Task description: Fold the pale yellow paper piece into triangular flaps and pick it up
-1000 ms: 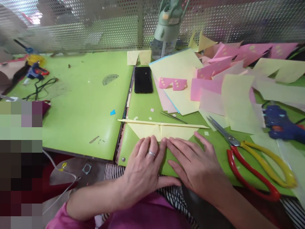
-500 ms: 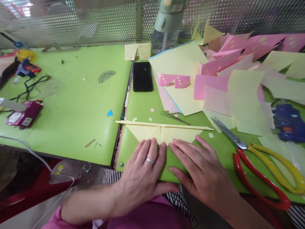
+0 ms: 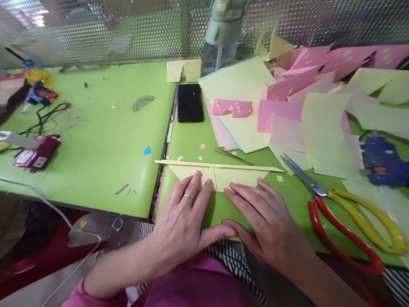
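A folded sheet of pale yellow paper (image 3: 238,175) lies at the table's front, its long folded strip along the far side and a crease down the middle. My left hand (image 3: 183,213), with a ring on one finger, rests its fingertips on the left half of the paper. At the right half, the fingers of my right hand (image 3: 260,213) lie stretched along the near edge. Both hands are open, fingers apart, with the thumbs close together. Just beyond the fold are tweezers (image 3: 233,156) and tiny paper squares (image 3: 203,146).
Red-and-yellow-handled scissors (image 3: 319,189) lie to the right, beside a blue glue gun (image 3: 383,160). Pink and yellow papers (image 3: 326,128) pile up behind. A black phone (image 3: 190,103), a bottle (image 3: 220,38) and a protractor (image 3: 143,103) are farther back. A purple power strip (image 3: 36,153) sits left.
My left hand's fingertips have moved a little forward and left onto the paper, and its fingers have spread. My right hand stays nearly in place at the near edge.
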Motion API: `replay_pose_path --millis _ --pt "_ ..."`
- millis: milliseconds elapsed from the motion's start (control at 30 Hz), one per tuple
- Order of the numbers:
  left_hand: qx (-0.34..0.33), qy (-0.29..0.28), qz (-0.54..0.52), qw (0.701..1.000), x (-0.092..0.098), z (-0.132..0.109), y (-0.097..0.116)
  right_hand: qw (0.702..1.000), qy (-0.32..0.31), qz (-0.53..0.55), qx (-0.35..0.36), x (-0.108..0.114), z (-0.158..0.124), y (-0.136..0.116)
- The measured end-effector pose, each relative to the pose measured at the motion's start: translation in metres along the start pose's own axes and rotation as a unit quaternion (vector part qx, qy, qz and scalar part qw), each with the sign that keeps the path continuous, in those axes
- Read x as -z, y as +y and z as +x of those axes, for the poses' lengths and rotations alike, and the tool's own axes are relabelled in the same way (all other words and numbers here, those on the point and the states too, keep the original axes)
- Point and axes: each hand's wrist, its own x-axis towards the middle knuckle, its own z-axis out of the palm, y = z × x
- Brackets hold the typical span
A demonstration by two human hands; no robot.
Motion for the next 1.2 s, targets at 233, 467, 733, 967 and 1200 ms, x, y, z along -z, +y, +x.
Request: replay_pose_path --millis 233,467,733,967,1200 --pt "0.008 -0.02 0.009 1.0 -0.003 0.007 0.0 1.0 0.003 -0.001 -0.005 0.002 0.001 -0.001" --pt "0.002 -0.017 0.025 1.0 -0.009 0.008 -0.001 1.0 0.011 0.009 -0.005 0.001 0.001 -0.001" --pt "0.009 -0.01 0.047 0.999 -0.009 0.007 0.001 1.0 0.018 -0.001 -0.007 0.0 0.003 -0.002" --pt "-0.008 -0.02 0.066 0.998 -0.01 0.005 0.001 1.0 0.007 -0.019 -0.009 0.002 0.004 -0.003" --pt "0.003 -0.026 0.062 0.998 -0.01 0.005 0.0 0.996 -0.008 -0.094 -0.002 0.003 0.01 -0.011"
